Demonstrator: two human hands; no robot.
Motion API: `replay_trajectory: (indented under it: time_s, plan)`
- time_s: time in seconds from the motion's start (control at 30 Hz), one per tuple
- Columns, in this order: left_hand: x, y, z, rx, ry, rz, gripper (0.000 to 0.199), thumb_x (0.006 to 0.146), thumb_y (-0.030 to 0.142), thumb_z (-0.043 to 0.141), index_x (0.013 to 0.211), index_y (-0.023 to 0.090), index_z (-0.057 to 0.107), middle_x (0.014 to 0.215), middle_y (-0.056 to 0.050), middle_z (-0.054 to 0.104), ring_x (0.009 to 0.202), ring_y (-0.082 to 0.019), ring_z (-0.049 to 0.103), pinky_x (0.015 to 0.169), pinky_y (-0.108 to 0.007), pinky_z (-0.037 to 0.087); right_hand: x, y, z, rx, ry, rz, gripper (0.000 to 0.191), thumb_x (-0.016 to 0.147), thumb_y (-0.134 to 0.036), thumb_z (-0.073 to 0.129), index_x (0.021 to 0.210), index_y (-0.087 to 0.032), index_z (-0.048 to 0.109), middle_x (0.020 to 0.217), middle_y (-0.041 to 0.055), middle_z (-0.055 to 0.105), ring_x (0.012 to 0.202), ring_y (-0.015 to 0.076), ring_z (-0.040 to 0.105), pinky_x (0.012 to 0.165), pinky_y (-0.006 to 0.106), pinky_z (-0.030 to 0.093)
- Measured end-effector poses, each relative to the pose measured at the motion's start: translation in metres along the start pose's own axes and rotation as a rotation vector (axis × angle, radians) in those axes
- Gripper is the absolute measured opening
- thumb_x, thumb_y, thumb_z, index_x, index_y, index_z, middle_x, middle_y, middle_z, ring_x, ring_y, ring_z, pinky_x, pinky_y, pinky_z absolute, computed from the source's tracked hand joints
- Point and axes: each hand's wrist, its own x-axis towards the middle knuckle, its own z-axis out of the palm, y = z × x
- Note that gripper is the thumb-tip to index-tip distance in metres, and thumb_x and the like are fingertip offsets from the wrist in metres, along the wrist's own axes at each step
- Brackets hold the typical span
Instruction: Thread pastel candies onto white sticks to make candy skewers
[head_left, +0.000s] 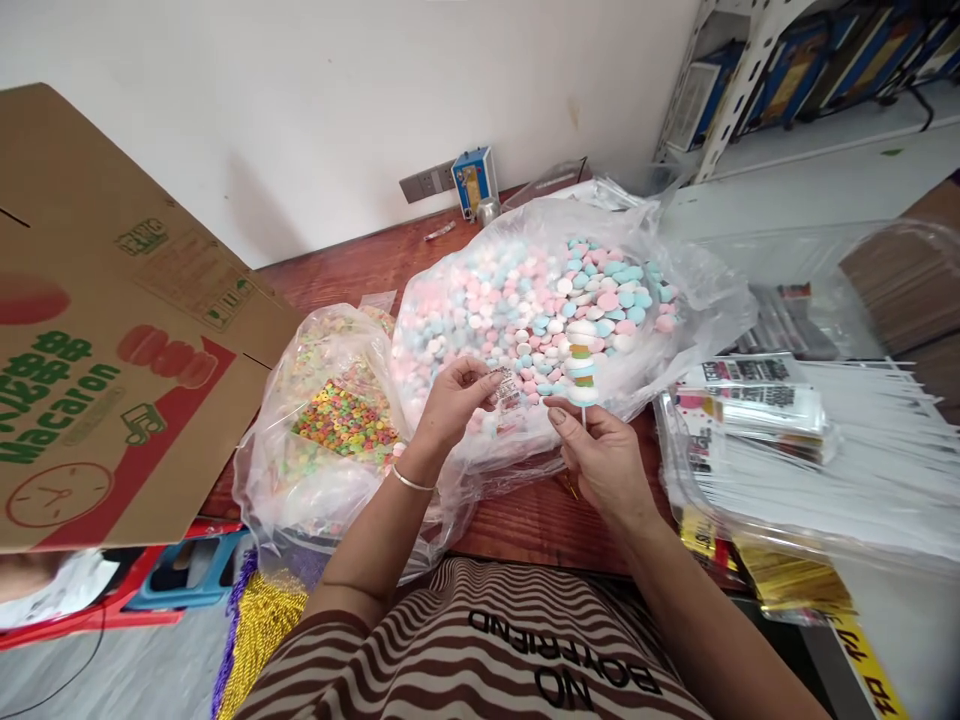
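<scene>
Between the fingertips of my right hand (606,458) is the white stick of a candy skewer (580,368). It stands upright, threaded with pale round candies and small orange and green pieces. My left hand (457,400) pinches a small clear wrapper with printing (510,390), to the left of the skewer. Both hands are over the near side of a large clear bag of pink, blue and white candies (525,300). Left of it, near my left forearm, lies a clear bag of small colourful ring candies (349,420).
A cardboard box (150,330) stands at the left. On the right, a clear plastic tray (720,520) holds white sticks (870,450) and printed wrappers (765,405). A small blue device (475,182) stands by the wall socket, and a shelf (720,120) rises at the back right.
</scene>
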Motion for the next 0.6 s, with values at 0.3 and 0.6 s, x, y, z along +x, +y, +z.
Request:
replay_trajectory:
  time_s: [0.3, 0.6]
  plan:
    - [-0.021, 0.012, 0.001, -0.513, 0.196, -0.139, 0.038, 0.06, 0.029, 0.093, 0.08, 0.019, 0.062, 0.065, 0.007, 0.062, 0.05, -0.004, 0.054, 0.044, -0.014, 0.044, -0.003, 0.004, 0.015, 0.13, -0.105, 0.126, 0.051, 0.074, -0.053, 0.079, 0.109, -0.016, 0.068, 0.063, -0.0075, 0.052, 0.043, 0.005, 0.03, 0.04, 0.022, 0.023]
    - [-0.044, -0.01, 0.011, -0.631, 0.092, -0.176, 0.051, 0.068, 0.053, 0.087, 0.102, 0.017, 0.074, 0.097, -0.006, 0.077, 0.081, -0.016, 0.072, 0.067, -0.024, 0.057, -0.006, -0.005, 0.028, 0.299, -0.104, 0.233, 0.043, 0.063, -0.051, 0.088, 0.07, -0.02, 0.059, 0.05, -0.0095, 0.045, 0.04, 0.0036, 0.023, 0.037, 0.021, 0.019]
